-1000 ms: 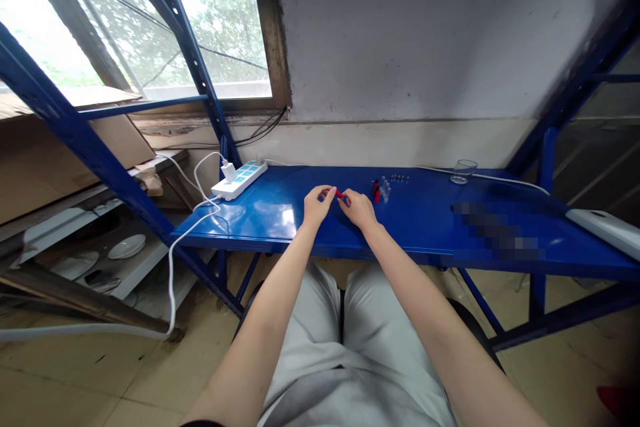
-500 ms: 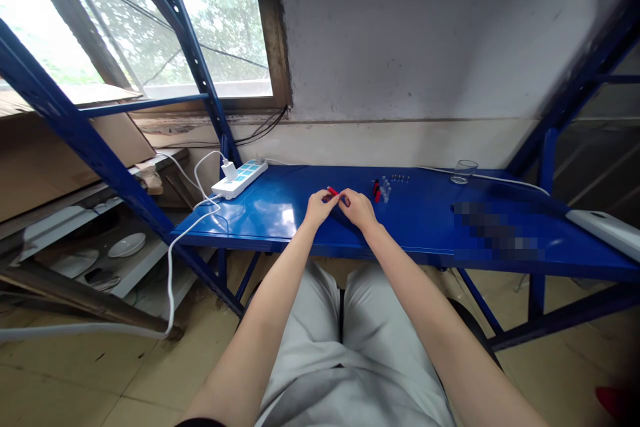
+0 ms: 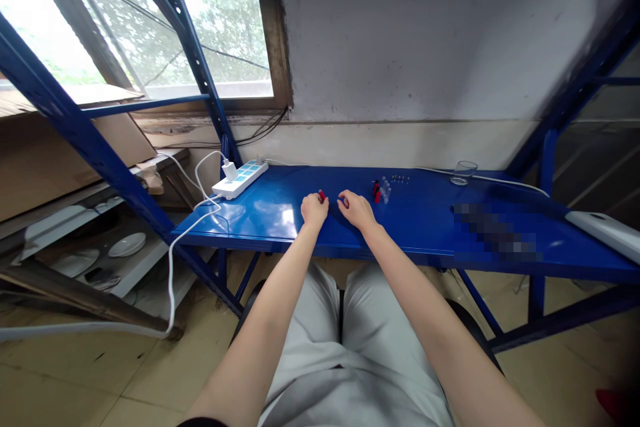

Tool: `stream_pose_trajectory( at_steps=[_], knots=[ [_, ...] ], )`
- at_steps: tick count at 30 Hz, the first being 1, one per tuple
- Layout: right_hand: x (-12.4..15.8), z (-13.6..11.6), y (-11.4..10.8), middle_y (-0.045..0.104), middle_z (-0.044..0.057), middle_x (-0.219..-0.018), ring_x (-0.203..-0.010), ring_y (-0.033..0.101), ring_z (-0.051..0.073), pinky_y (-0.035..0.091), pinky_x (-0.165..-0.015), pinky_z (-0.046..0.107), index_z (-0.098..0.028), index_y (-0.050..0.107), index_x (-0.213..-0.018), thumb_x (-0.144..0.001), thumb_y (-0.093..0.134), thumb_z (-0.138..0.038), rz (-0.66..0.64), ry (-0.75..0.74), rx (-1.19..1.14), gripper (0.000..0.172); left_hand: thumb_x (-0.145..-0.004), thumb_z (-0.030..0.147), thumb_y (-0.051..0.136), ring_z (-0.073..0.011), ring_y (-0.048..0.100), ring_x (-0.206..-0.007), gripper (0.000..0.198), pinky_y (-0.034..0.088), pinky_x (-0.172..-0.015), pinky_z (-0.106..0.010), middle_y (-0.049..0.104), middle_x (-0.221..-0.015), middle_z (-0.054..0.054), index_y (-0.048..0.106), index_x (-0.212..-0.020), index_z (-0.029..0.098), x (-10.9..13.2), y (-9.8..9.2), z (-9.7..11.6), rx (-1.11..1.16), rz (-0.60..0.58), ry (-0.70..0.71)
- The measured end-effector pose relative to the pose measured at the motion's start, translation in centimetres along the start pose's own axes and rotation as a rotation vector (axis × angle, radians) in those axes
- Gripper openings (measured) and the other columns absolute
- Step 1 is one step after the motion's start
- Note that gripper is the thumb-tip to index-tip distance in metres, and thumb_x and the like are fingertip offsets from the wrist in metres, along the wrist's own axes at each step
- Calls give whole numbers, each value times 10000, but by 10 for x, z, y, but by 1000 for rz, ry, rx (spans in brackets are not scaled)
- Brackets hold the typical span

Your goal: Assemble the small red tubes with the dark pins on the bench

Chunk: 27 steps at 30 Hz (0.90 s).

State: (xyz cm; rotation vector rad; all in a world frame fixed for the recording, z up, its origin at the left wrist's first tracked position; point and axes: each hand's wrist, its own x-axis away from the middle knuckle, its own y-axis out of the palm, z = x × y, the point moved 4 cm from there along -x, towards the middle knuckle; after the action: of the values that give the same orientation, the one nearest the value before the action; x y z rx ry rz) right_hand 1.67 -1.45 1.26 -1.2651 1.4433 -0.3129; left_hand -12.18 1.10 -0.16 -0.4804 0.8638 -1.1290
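Here, right of the long white power strip (image 3: pixel 241 179), the left hand (image 3: pixel 314 209) grasped a small red stick-like piece (image 3: pixel 322 195); farther from the strip, the right hand (image 3: pixel 357 209) curled inward (whether around anything, I couldn't tell).

A blue table (image 3: pixel 425 230) bears a power strip (image 3: pixel 246 180), red pieces (image 3: pixel 377 194), clear pieces (image 3: pixel 385 191), tiny bits (image 3: pixel 401 179), a glass (image 3: pixel 463 175)
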Motion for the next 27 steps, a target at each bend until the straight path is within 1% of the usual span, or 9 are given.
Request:
stream_pose_trajectory(
  at_steps=[6, 9, 11, 14, 18, 22, 27],
  knots=[
    [0, 1, 0, 562, 6, -685, -585, 496, 128, 294, -559, 239, -178, 540, -931, -834, 425, -236, -4, 5, -3, 161, -806, 318, 499, -225, 599, -871, 207, 428, -723, -300, 650, -848, -106, 636, -775, 165, 0, 1, 8, -203, -28, 72],
    [0, 1, -1, 559, 3, -677, -578, 493, 127, 293, -556, 238, -178, 540, -930, -835, 423, -235, 3, 2, -8, 161, -812, 313, 501, -242, 591, -923, 209, 435, -763, -319, 647, -869, -116, 641, -816, 158, -7, -1, 11, -283, -64, 98],
    [0, 0, -2, 557, 2, -672, -578, 494, 127, 296, -557, 238, -180, 539, -929, -835, 423, -231, 2, 3, -12, 158, -811, 312, 508, -247, 585, -949, 211, 440, -780, -323, 647, -886, -124, 645, -836, 153, -14, -4, 9, -332, -93, 91],
    [1, -1, -3, 554, 2, -670, -575, 495, 126, 301, -559, 239, -182, 535, -926, -836, 420, -227, -6, 10, -13, 152, -808, 311, 516, -251, 583, -968, 213, 446, -795, -324, 648, -908, -133, 647, -849, 149, -28, -10, 1, -383, -116, 58],
    [1, 0, -2, 547, 1, -667, -565, 490, 125, 304, -548, 242, -189, 530, -919, -838, 418, -229, -8, 8, -16, 144, -798, 304, 531, -251, 593, -968, 196, 453, -798, -315, 654, -912, -128, 644, -855, 155, -41, -15, -12, -383, -128, -7],
    [0, 1, -2, 542, 2, -660, -557, 482, 127, 304, -540, 245, -193, 531, -914, -839, 419, -243, 1, 9, -26, 144, -798, 294, 526, -250, 607, -950, 193, 464, -774, -316, 656, -932, -125, 641, -870, 158, -43, -13, -20, -324, -123, -83],
    [0, 3, -3, 530, -1, -642, -532, 467, 123, 304, -530, 240, -190, 536, -902, -833, 423, -249, 25, 16, -57, 145, -791, 314, 539, -240, 606, -961, 191, 465, -769, -310, 656, -957, -118, 643, -867, 173, -42, -10, -24, -268, -94, -163]
  ],
)
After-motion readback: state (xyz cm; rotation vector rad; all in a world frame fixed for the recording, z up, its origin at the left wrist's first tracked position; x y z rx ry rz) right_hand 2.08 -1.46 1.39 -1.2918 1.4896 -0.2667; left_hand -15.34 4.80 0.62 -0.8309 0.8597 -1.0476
